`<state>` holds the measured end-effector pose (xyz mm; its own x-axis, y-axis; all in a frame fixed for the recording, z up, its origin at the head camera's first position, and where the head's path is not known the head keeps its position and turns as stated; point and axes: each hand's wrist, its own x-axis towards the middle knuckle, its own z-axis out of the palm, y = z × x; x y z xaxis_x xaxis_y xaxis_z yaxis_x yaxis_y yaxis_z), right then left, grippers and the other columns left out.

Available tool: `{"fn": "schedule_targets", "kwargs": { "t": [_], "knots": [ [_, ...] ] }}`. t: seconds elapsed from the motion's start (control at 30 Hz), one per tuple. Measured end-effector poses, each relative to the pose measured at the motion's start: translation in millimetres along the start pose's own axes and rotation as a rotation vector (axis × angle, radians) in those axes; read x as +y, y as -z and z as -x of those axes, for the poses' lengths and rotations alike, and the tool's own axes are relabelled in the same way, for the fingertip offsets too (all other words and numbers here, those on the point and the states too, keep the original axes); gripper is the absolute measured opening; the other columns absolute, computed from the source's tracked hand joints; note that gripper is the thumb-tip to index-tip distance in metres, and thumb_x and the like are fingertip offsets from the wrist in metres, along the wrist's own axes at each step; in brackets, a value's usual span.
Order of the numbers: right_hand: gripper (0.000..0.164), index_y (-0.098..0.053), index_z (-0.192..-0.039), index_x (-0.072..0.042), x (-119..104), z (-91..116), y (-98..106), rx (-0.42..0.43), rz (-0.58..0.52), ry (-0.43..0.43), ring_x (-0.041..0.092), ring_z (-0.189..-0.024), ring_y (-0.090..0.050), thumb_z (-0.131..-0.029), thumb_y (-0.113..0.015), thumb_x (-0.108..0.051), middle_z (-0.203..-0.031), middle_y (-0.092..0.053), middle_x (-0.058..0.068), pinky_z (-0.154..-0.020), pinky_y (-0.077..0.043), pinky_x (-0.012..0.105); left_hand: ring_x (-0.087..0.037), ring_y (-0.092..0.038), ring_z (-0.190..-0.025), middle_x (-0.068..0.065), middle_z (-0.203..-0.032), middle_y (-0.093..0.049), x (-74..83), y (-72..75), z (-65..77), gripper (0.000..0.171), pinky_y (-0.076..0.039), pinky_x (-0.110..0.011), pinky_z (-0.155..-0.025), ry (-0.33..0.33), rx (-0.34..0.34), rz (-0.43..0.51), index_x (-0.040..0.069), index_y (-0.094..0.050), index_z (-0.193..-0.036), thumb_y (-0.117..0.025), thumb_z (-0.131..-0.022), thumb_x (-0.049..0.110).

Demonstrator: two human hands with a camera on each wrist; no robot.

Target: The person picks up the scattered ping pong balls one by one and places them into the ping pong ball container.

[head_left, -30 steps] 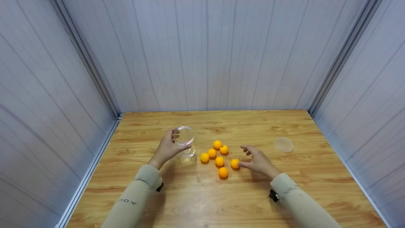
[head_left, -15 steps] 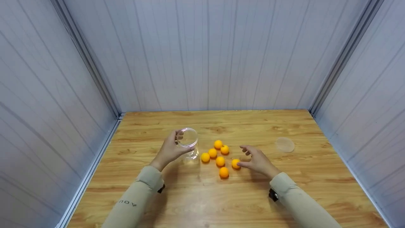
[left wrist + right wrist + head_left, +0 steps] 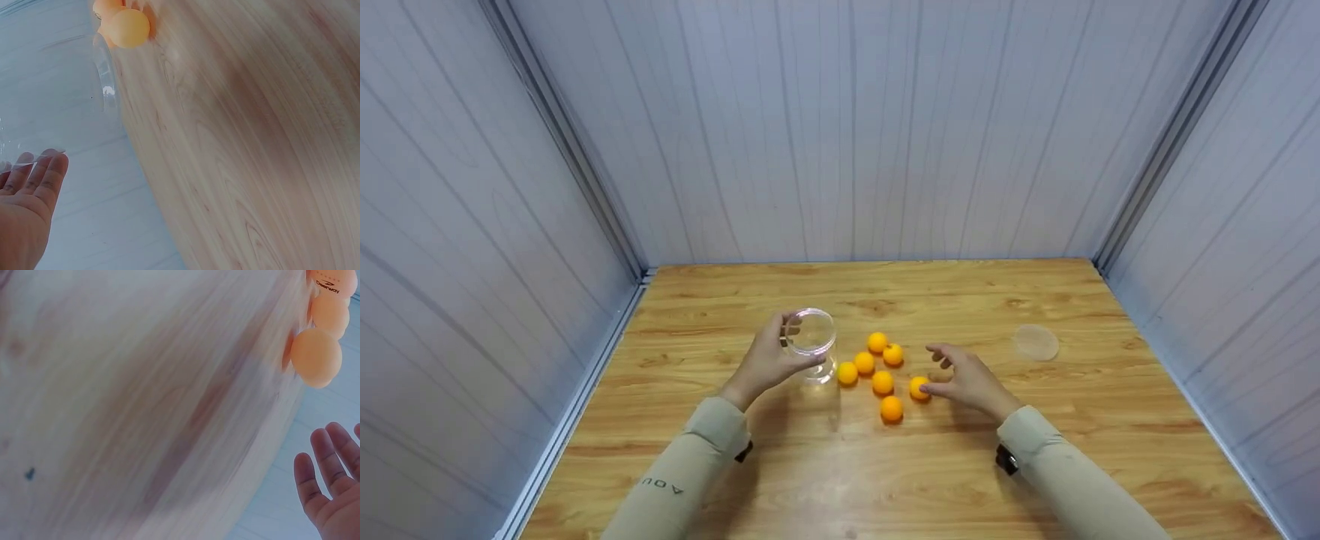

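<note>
My left hand (image 3: 772, 364) grips a clear, open-topped jar (image 3: 826, 366) from its left side, thumb near the rim and fingers behind it. In the left wrist view the transparent jar (image 3: 62, 90) shows nothing inside. Several orange ping-pong balls (image 3: 883, 382) lie loose just right of the jar, the leftmost ball (image 3: 847, 373) close beside its base. My right hand (image 3: 971, 386) hovers at the right of the group, its fingers loosely spread and holding nothing. Its thumb tip overlaps the rightmost ball (image 3: 917, 388) in the head view. Black print marks one ball (image 3: 328, 284).
A round translucent disc (image 3: 1036, 343), like a lid, lies flat on the wooden table (image 3: 840, 480) to the right of the right hand. Pale panel walls (image 3: 855, 150) enclose the table at the back and both sides.
My left hand has brought the jar to the right and slightly nearer to me, up to the balls. The right hand has barely moved and the balls lie as before.
</note>
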<state>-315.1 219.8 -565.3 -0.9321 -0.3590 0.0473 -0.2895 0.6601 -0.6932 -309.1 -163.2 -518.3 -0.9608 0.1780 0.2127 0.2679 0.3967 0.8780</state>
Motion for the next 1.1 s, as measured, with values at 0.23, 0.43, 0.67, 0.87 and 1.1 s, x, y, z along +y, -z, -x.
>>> {"fn": "schedule_targets", "kwargs": {
  "t": [0.23, 0.43, 0.67, 0.87, 1.1],
  "knots": [
    [0.073, -0.057, -0.153, 0.000, 1, -2, 1, -0.012, 0.023, 0.009, 0.037, -0.117, -0.065, -0.093, -0.089, -0.028, -0.136, -0.068, 0.023, -0.097, -0.056, 0.056, -0.035, -0.061, -0.128, -0.018, -0.140, -0.065, 2.7, -4.6, 5.7, 0.082, -0.052, -0.052, -0.108, -0.010, -0.017, -0.020, 0.002, -0.055, -0.143, -0.100, -0.079, 0.023],
    [0.072, -0.058, -0.152, -0.001, 0, -3, 1, -0.022, 0.047, 0.012, 0.035, -0.113, -0.065, -0.093, -0.089, -0.029, -0.133, -0.069, 0.023, -0.093, -0.057, 0.053, -0.033, -0.061, -0.127, -0.017, -0.138, -0.066, 4.3, -7.5, 7.6, 0.083, -0.051, -0.050, -0.107, -0.027, -0.042, -0.018, 0.002, -0.054, -0.145, -0.100, -0.079, 0.025],
    [0.072, -0.057, -0.153, -0.002, 0, -4, 1, -0.053, 0.057, 0.001, 0.032, -0.111, -0.065, -0.095, -0.087, -0.031, -0.133, -0.068, 0.022, -0.090, -0.057, 0.051, -0.033, -0.060, -0.129, -0.016, -0.139, -0.065, 6.7, -10.2, 10.8, 0.087, -0.051, -0.057, -0.111, -0.022, -0.068, 0.005, 0.003, -0.054, -0.147, -0.101, -0.077, 0.025],
    [0.071, -0.058, -0.151, 0.000, 1, -4, 0, -0.068, 0.058, 0.004, 0.032, -0.110, -0.065, -0.093, -0.089, -0.029, -0.131, -0.068, 0.022, -0.091, -0.057, 0.052, -0.037, -0.061, -0.132, -0.020, -0.142, -0.063, 7.9, -13.6, 14.5, 0.084, -0.050, -0.058, -0.115, 0.001, -0.088, 0.011, 0.002, -0.053, -0.147, -0.100, -0.079, 0.017],
    [0.072, -0.059, -0.150, 0.000, 2, -3, -1, -0.083, 0.060, 0.005, 0.029, -0.107, -0.066, -0.093, -0.089, -0.030, -0.128, -0.069, 0.021, -0.090, -0.057, 0.051, -0.038, -0.060, -0.132, -0.021, -0.143, -0.062, 9.8, -16.8, 20.4, 0.082, -0.051, -0.059, -0.114, -0.019, -0.115, 0.000, 0.003, -0.054, -0.145, -0.099, -0.080, 0.020]
  ]
}}
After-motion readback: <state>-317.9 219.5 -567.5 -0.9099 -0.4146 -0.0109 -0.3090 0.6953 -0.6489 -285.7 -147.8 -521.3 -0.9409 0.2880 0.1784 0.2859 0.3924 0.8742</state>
